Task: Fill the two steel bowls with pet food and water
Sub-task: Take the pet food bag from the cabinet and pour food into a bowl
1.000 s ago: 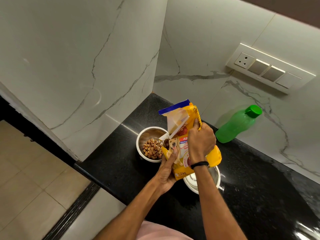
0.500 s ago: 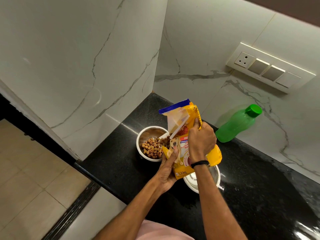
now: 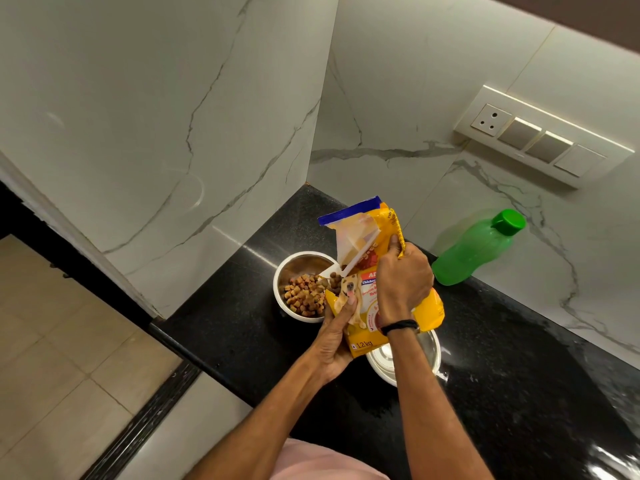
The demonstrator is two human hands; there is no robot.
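A yellow pet food bag (image 3: 372, 237) with a blue top edge is tilted over the far steel bowl (image 3: 294, 263), and brown kibble lies heaped in that bowl. My left hand (image 3: 334, 336) grips the bag's lower corner from underneath. My right hand (image 3: 403, 280) clasps the bag's upper side. The second steel bowl (image 3: 429, 355) stands nearer, mostly hidden under my right forearm and the bag; the visible part holds nothing. A green water bottle (image 3: 474, 251) with its cap on leans against the wall at the right.
The black counter (image 3: 519, 358) ends in a corner of white marble walls. Its front edge drops to a tiled floor at the left. A switch panel (image 3: 540, 136) sits on the right wall above the bottle.
More kibble has piled up in the far bowl. The bag and both hands have held nearly the same position.
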